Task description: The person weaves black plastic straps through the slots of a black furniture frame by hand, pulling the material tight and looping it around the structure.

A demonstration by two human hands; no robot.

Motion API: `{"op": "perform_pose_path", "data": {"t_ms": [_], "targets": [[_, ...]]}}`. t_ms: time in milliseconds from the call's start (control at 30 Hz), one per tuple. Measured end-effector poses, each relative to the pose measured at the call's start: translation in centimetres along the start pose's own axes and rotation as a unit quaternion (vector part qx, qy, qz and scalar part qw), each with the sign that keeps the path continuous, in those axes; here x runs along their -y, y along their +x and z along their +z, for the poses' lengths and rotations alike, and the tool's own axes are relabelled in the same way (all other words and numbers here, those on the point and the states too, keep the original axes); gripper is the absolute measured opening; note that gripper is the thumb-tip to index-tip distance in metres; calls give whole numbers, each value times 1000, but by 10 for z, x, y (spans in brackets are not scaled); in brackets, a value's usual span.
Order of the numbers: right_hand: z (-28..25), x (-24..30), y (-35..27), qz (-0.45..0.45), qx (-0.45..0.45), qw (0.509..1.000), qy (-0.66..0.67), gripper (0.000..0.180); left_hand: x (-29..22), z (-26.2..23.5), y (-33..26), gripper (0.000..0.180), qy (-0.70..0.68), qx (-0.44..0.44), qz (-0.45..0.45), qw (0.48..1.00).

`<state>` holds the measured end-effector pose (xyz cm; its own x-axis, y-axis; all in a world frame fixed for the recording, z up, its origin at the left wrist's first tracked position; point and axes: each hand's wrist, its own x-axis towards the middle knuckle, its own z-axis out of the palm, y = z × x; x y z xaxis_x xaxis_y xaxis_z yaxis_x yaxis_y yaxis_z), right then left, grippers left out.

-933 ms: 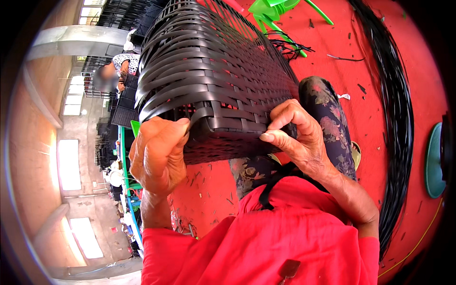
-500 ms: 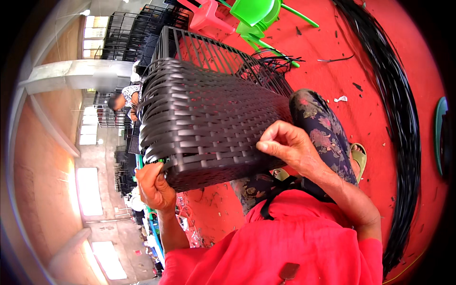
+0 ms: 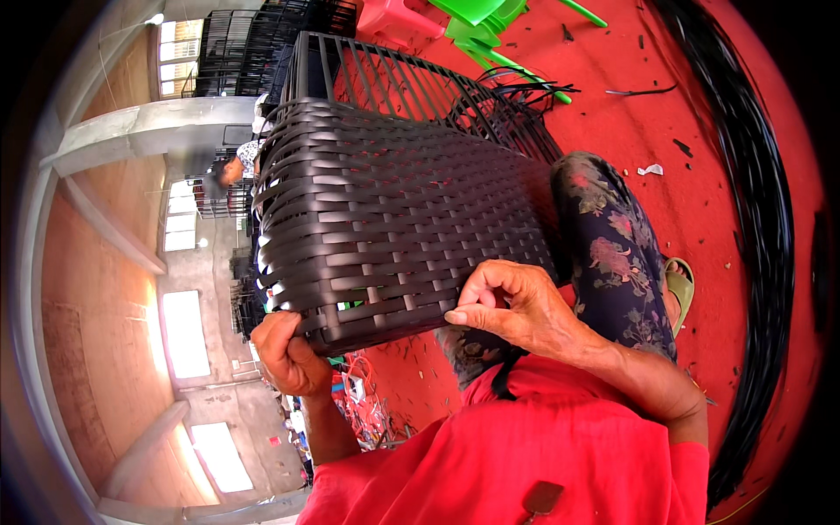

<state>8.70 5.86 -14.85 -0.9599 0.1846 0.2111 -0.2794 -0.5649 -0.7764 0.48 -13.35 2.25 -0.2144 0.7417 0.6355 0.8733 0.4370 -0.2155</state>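
A dark brown-black furniture frame, woven with flat plastic strips (image 3: 394,219), stands tilted in front of me against my knee. Its lower edge faces me, and bare rods show at its far end. At the lower left corner my left hand (image 3: 293,354) is closed, fingers and thumb pinching the end of a flat strip there. My right hand (image 3: 518,308) is by the lower edge of the weave, thumb and forefinger pinched together. What lies between those fingertips is too small to make out. Strip loops curve around the left side of the frame.
A long bundle of black strips (image 3: 754,201) lies along the right on the red floor (image 3: 604,79). Green (image 3: 481,31) and pink (image 3: 398,19) plastic chairs stand beyond the frame. Another person (image 3: 238,166) bends over at the far left, near stacked black frames (image 3: 236,52).
My right hand has moved down and left, closer to the lower edge of the weave. My left hand stays at the corner. The whole view has shifted slightly.
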Motion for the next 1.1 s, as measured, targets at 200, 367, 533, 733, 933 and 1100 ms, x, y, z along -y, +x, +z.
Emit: {"op": "perform_pose_path", "data": {"t_ms": [200, 367, 533, 733, 933, 1100], "targets": [[-9, 4, 3, 95, 39, 993, 61, 20, -7, 2, 3, 24, -9, 7, -9, 1000], [-16, 5, 4, 105, 60, 986, 111, 20, -10, 3, 6, 25, -20, 5, -16, 1000], [-20, 18, 9, 142, 70, 985, 68, 18, -15, 3, 10, 31, -49, 9, -27, 998], [-20, 24, 19, 153, 106, 982, 36, 20, -16, -1, 11, 24, -60, 35, -24, 997], [-10, 29, 22, 81, 123, 988, 50, 17, -15, -1, 14, 17, -100, 56, 5, 993], [-8, 36, -8, 94, 22, 995, -1, 13, -21, 3, 20, 14, -48, 33, 54, 997]]}}
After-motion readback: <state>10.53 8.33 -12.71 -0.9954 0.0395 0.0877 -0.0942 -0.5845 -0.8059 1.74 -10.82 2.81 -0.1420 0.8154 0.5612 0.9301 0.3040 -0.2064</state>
